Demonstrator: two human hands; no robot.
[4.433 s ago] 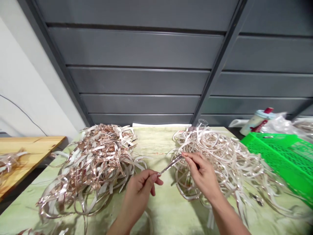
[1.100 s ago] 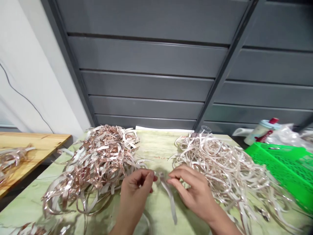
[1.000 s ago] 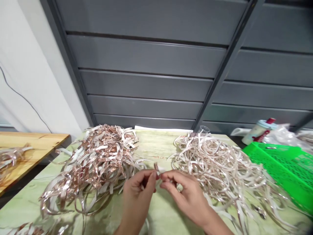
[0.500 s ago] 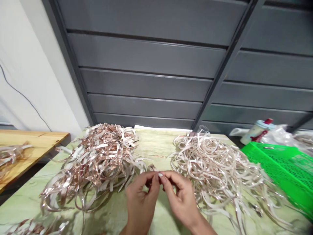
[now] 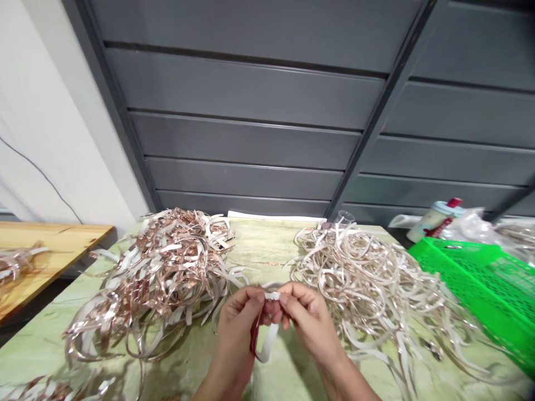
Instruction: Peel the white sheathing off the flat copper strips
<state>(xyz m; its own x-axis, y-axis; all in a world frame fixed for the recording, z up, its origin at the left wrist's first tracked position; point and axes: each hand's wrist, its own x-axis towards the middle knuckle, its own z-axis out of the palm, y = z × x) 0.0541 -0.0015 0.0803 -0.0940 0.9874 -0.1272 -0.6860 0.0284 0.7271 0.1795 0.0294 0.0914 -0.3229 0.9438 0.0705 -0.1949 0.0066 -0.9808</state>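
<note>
Between my two hands is a thin strip (image 5: pixel 267 344), white on one face and shiny on the other, bent into a loop that hangs below the fingers. My left hand (image 5: pixel 240 323) pinches it with thumb and forefinger. My right hand (image 5: pixel 307 314) grips it a little further right, and a short white stretch shows between the thumbs. To the left lies a tangled pile of coppery and white strips (image 5: pixel 175 267). On the right is another heap of paler, looped strips (image 5: pixel 359 273).
Both piles lie on a pale green table (image 5: pixel 267 245). A bright green plastic basket (image 5: pixel 472 284) stands at the right, with a lidded cup (image 5: pixel 432 223) and clear plastic bags (image 5: pixel 472 225) behind it. A wooden table (image 5: pixel 58 239) with more strips is at far left.
My hands have moved slightly apart, so a stretch of the strip shows between the thumbs. Its loop now hangs below my fingers. The view has shifted slightly.
</note>
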